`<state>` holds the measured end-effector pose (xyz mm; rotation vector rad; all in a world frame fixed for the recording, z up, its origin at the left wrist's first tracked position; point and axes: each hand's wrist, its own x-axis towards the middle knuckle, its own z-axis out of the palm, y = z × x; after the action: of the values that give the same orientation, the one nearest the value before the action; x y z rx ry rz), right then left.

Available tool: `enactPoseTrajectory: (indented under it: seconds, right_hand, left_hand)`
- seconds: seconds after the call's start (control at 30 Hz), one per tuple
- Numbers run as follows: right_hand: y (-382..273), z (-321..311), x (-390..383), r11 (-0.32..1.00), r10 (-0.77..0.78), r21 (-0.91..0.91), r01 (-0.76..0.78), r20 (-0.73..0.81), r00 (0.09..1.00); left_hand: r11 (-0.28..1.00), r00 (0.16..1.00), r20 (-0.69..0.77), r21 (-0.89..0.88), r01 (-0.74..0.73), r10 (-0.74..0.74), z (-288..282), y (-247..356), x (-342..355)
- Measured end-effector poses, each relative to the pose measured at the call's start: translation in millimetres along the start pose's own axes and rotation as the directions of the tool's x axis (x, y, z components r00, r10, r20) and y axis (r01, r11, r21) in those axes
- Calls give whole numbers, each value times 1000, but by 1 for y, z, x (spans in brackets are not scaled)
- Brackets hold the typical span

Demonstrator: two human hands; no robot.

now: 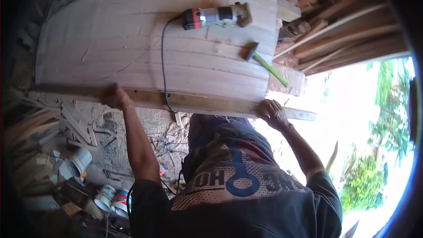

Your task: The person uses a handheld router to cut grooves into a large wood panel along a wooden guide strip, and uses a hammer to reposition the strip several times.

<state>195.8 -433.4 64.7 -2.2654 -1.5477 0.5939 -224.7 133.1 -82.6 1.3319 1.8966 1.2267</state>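
A long wooden strip [200, 102] lies along the near edge of a broad pale plank panel [119, 39], its right end jutting past the panel. Toward its left part, my left hand [118, 98] is closed on the strip, with the thumb upward and most fingers hidden. My right hand [273, 112] grips the strip near the panel's right corner, fingers bent over it. On the panel rests a trim router [216, 16] in grey, red and black. Its dark cord [163, 57] runs down across the strip. A hammer with a green handle [271, 68] lies at the panel's right edge.
Long boards [348, 31] are stacked at the far right. Wood offcuts [79, 121] lie at the left, above several buckets and cans [105, 197]. Loose wires [169, 143] cross the ground by my legs. Bright outdoor light and plants [365, 180] show at right.
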Motion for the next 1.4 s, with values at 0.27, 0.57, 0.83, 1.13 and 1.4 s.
enactPoseTrajectory:
  seconds: [0.27, 0.57, 0.83, 1.13, 1.4]
  right_hand:
    - [-11, -6, -3, 987, 157, 3, -158, 134, 979]
    - [-5, -1, -5, 995, 97, -34, -94, 95, 991]
    - [-14, -5, -3, 993, 103, -70, -95, 111, 988]
    - [-7, 3, -4, 996, 80, -39, -78, 50, 996]
    - [-14, -8, -5, 999, 38, -35, -38, 5, 999]
  left_hand:
    - [910, 978, 26, 373, 184, -208, -3, 89, -41]
    - [910, 975, -43, 353, 217, -216, -2, 98, -49]
    - [885, 985, -45, 434, 169, -166, 1, 86, -41]
    - [782, 986, 87, 621, 58, -143, 4, 61, -26]
    - [630, 395, 689, -115, -768, 607, 23, 186, -295]
